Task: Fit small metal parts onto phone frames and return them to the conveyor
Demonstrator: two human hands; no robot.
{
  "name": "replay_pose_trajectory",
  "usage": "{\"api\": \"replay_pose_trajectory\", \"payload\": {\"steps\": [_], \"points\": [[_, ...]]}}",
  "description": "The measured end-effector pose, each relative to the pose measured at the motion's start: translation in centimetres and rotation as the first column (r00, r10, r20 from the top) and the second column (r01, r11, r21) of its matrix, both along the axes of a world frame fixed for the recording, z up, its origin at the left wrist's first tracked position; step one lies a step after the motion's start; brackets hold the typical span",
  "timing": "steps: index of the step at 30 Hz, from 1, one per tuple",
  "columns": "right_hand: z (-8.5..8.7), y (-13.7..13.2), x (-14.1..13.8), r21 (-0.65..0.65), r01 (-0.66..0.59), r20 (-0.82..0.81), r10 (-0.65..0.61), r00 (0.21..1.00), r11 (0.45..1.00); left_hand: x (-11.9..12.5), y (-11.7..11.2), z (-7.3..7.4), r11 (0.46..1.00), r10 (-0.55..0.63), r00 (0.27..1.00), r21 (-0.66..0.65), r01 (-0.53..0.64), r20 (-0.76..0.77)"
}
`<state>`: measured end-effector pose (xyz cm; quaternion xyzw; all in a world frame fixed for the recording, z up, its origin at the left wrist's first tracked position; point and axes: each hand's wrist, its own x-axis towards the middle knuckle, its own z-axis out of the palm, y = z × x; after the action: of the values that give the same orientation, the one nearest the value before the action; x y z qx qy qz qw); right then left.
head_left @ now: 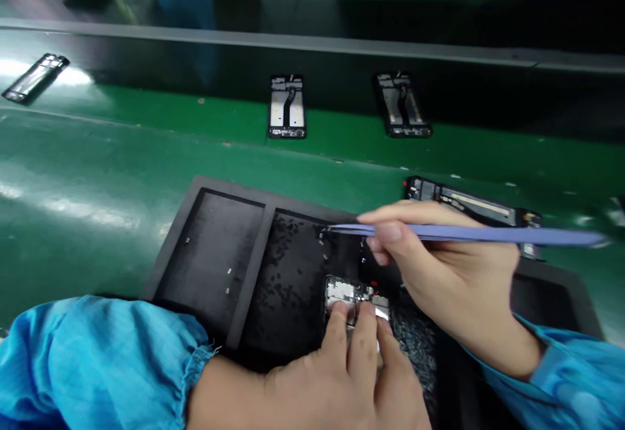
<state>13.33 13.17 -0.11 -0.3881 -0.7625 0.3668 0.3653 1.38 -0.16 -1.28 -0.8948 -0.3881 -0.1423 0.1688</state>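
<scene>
My right hand [444, 274] is closed around purple tweezers [469, 233]. Their tips point left over the wide compartment of a black tray [269, 241], close to some tiny metal pieces [321, 240]. Many small dark bits [283, 280] are scattered on that compartment's floor. Below the tips, my left hand [342, 378] grips an opened phone [340, 290], three fingers lying across its silver inner parts. Its thumb is hidden, and so is the phone's lower part. Another opened phone [469, 201] lies partly behind my right hand.
Farther back on the green bench [122, 150] lie an opened phone [287, 108], a second one [403, 106] to its right, and a third [36, 77] at far left. A grey rail [244, 38] runs behind them. Dark fuzzy material [417, 339] sits between my hands.
</scene>
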Motion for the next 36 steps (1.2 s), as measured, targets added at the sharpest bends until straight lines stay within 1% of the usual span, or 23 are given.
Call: {"api": "replay_pose_trajectory", "payload": {"steps": [2, 3, 6, 8, 10, 12, 15, 17, 21, 26, 29, 32, 36], "points": [[-0.1, 0.4, -0.2, -0.095, -0.120, 0.020, 0.123, 0.992, 0.988, 0.0, 0.0, -0.1, 0.999, 0.011, 1.000, 0.033, -0.012, 0.021], [0.0, 0.6, -0.2, -0.130, -0.151, 0.040, 0.157, 0.987, 0.980, 0.1, 0.0, -0.2, 0.999, 0.018, 0.999, 0.049, -0.020, 0.045], [0.1, 0.9, -0.2, -0.225, -0.155, 0.072, 0.175, 0.982, 0.962, 0.4, -0.4, -0.6, 0.994, 0.078, 0.992, 0.071, -0.085, 0.096], [0.2, 0.9, -0.2, -0.245, -0.155, 0.068, 0.177, 0.982, 0.957, 0.8, -0.7, -1.0, 0.989, 0.126, 0.990, 0.065, -0.130, 0.060], [0.2, 0.7, -0.3, -0.202, -0.181, 0.092, 0.203, 0.975, 0.963, 1.3, -1.1, -1.4, 0.987, 0.154, 0.988, 0.048, -0.154, -0.003], [0.1, 0.5, -0.5, -0.140, -0.233, 0.120, 0.250, 0.961, 0.962, 1.8, -1.4, -1.9, 0.987, 0.163, 0.985, -0.004, -0.163, -0.058], [-0.4, 0.3, -0.7, -0.082, -0.323, 0.118, 0.331, 0.936, 0.943, 2.6, -1.8, -2.5, 0.979, 0.166, 0.981, -0.107, -0.176, -0.101], [-0.8, 0.2, -0.8, -0.052, -0.364, 0.100, 0.368, 0.925, 0.930, 2.9, -2.0, -2.9, 0.974, 0.161, 0.981, -0.146, -0.176, -0.108], [-1.4, 0.2, -0.9, 0.007, -0.428, 0.073, 0.426, 0.902, 0.904, 3.2, -2.1, -3.2, 0.973, 0.156, 0.983, -0.154, -0.170, -0.098], [-1.6, 0.3, -0.9, 0.046, -0.501, 0.069, 0.498, 0.865, 0.864, 3.9, -2.1, -2.9, 0.952, 0.241, 0.965, -0.168, -0.256, -0.104], [-1.5, 0.3, -0.9, 0.053, -0.532, 0.065, 0.528, 0.847, 0.845, 4.0, -2.1, -2.7, 0.947, 0.261, 0.963, -0.172, -0.270, -0.075], [-1.3, 0.4, -1.0, 0.064, -0.568, 0.077, 0.564, 0.822, 0.820, 3.7, -2.2, -2.9, 0.935, 0.271, 0.962, -0.226, -0.272, -0.034], [-1.3, 0.5, -1.2, 0.094, -0.603, 0.089, 0.597, 0.797, 0.792, 3.2, -2.4, -3.6, 0.906, 0.313, 0.948, -0.317, -0.281, 0.056]]}}
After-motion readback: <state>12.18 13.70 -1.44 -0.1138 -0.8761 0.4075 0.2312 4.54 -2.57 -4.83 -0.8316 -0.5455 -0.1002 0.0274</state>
